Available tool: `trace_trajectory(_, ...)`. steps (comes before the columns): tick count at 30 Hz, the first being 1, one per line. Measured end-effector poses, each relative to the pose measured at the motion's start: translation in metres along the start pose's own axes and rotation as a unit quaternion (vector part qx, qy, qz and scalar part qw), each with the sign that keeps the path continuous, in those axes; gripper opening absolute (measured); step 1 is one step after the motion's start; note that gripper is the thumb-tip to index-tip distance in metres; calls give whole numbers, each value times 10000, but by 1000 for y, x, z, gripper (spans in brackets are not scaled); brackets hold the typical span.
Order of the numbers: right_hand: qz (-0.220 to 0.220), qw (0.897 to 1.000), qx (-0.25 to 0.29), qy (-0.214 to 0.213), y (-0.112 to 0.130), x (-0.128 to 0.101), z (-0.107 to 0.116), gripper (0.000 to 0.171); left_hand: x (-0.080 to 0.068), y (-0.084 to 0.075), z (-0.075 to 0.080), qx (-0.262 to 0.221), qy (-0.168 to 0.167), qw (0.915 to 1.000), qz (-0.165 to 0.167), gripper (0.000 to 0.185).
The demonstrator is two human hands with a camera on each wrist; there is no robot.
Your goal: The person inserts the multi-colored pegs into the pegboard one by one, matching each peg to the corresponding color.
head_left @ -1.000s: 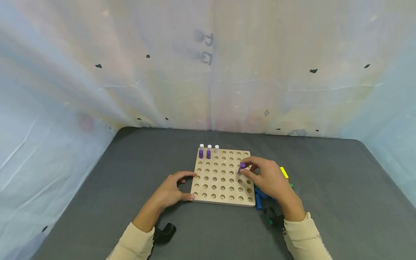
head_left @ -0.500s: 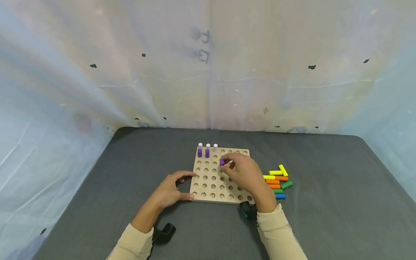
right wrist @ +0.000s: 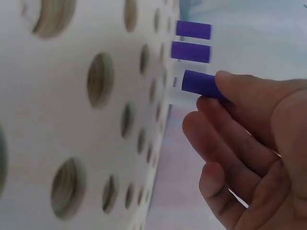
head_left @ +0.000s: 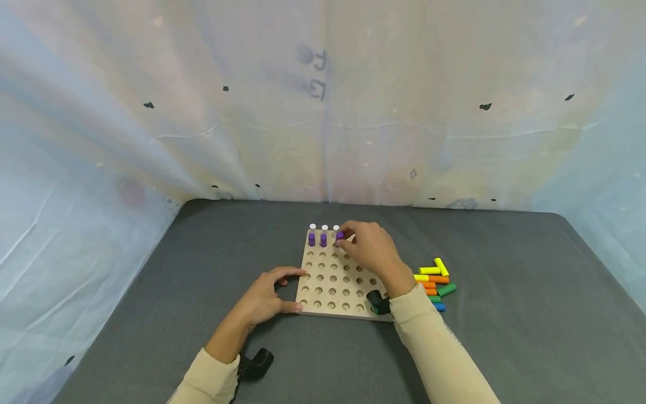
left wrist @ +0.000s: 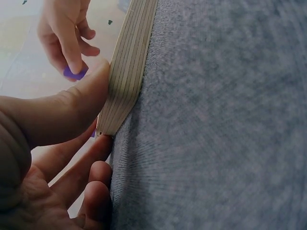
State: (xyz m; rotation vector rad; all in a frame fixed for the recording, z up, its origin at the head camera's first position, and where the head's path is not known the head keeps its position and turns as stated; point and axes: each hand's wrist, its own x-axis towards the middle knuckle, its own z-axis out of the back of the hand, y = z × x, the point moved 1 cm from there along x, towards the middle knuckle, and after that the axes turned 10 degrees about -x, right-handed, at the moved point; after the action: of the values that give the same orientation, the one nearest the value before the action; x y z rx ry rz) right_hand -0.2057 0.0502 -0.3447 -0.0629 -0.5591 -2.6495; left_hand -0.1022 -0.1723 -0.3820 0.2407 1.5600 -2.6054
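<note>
The board (head_left: 333,280) was pale wood. Its pegs (head_left: 317,239) were purple and white. At 3 o'clock lay yellow, orange, green and blue sticks (head_left: 435,280) on the grey table (head_left: 504,314).

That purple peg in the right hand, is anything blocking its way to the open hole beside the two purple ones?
Nothing visible does. The purple peg is pinched in the right hand just above the board, beside the two standing purple pegs.
</note>
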Motion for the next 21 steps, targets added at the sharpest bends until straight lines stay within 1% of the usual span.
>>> trace_trajectory(4,-128,9997,-170,126,0,8,-5,20,0,0,-1,10,-32,10000,12,63)
trace_trajectory(10,-413,9984,-352,171,1,15,-9,19,2,1,-2,28,-11,10000,3,64)
trace_trajectory(12,-430,9973,-533,258,2,17,-9,19,1,1,-2,-15,-3,10000,2,65)
trace_trajectory(17,-300,9934,-979,520,8,22,-11,22,-1,3,0,-12,-74,10000,29,65)
trace_trajectory(21,-514,9918,-1017,580,8,23,-12,23,1,2,0,39,13,10000,3,64)
